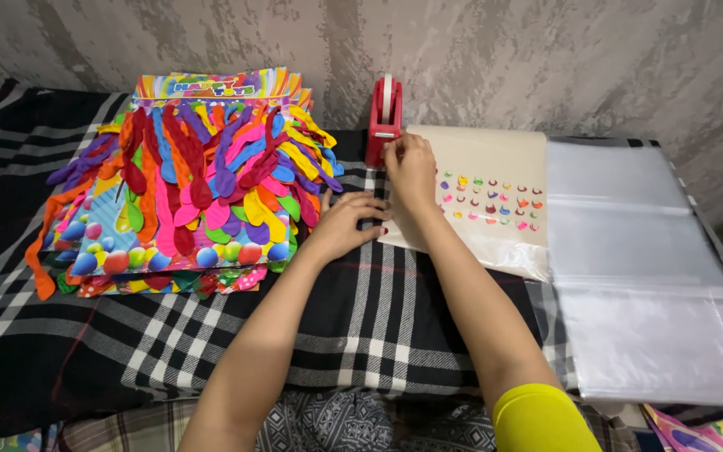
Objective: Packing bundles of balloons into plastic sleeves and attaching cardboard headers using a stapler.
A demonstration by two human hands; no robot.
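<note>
My right hand (410, 170) reaches to the red tape dispenser (383, 117) at the back of the plaid blanket, its fingertips pinched at the tape end by the dispenser's cutter. My left hand (346, 223) rests flat on the blanket, fingers spread, touching the left edge of a cream card sheet (504, 155) dotted with small coloured pieces and sleeved in clear plastic. To the left lies a stack of colourful balloon cards (186, 184) with several long balloons fixed on top.
A pile of clear plastic sleeves (646, 276) lies at the right. The black-and-white plaid blanket (361, 326) covers the surface. A grey textured wall (504, 59) stands behind. More bright printed cards (705, 431) peek in at the bottom right corner.
</note>
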